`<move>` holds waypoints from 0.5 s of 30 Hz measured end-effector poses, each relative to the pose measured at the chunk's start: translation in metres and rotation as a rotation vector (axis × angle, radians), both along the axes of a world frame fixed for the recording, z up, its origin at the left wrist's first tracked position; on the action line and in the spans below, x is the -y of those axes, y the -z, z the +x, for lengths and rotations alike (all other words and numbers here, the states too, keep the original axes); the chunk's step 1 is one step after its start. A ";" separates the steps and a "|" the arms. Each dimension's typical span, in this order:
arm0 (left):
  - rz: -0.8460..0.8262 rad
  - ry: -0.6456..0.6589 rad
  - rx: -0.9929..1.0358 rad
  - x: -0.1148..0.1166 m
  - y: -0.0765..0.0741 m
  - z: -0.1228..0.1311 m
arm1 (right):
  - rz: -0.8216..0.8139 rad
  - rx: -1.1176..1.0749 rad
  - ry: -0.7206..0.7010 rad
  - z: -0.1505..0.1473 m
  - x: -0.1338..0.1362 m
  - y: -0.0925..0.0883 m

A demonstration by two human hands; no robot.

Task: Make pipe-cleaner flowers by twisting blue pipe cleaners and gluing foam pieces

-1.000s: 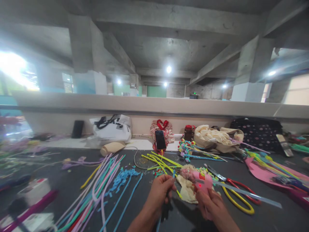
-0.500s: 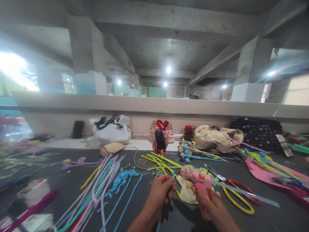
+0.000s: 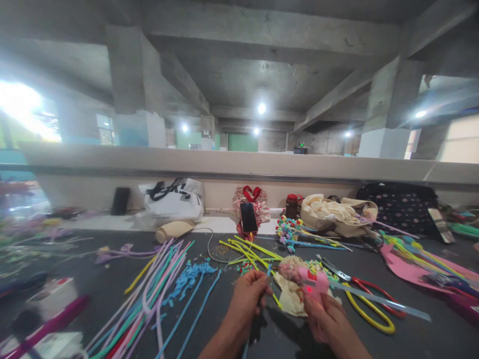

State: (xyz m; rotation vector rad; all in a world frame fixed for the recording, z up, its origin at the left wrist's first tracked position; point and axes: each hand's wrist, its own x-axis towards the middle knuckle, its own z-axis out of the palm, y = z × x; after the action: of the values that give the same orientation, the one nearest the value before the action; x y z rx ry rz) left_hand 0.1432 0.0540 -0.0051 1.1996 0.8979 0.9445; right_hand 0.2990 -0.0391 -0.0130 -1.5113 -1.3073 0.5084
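Pinches a blue stem (image 3: pixel 244 350) in the left hand (image 3: pixel 247 298), low in the view at six o'clock, with the fingers curled shut round it and the stem trailing down past the wrist. Grips a pink glue gun (image 3: pixel 313 282) in the right hand (image 3: pixel 325 317), just at three o'clock of the left one, with the fingers wrapped close about the handle and a small red light glowing on the body. Holds the gun above a crumpled cream cloth (image 3: pixel 289 300), which lies on the dark bench (image 3: pixel 112 279) between the two hands.

Shows scissors (image 3: pixel 370 315) with yellow and red handles at three o'clock of the gun, touching a long metal strip (image 3: pixel 389 303). Has a sheaf of pastel stems (image 3: pixel 149 294) fanned out at nine o'clock of the left hand, with blue snippets (image 3: pixel 190 275) scattered between. Has yellow stems (image 3: pixel 249 249) crossing at twelve o'clock of the hands.

Lines up along the far edge, toward twelve o'clock, a white bag (image 3: pixel 172 200), a phone (image 3: pixel 249 217) propped upright, a red-lidded jar (image 3: pixel 293 205), a cream bag (image 3: pixel 339 212) and a dark dotted bag (image 3: pixel 400 202).
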 end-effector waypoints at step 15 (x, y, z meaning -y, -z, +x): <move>0.006 0.030 -0.004 0.002 0.000 0.000 | -0.039 -0.232 -0.070 0.000 -0.007 0.010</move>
State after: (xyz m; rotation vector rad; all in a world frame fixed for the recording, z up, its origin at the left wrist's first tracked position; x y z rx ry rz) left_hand 0.1427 0.0523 -0.0049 1.2178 0.8785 0.9215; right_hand 0.2986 -0.0322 -0.0227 -1.3955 -1.1778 0.7350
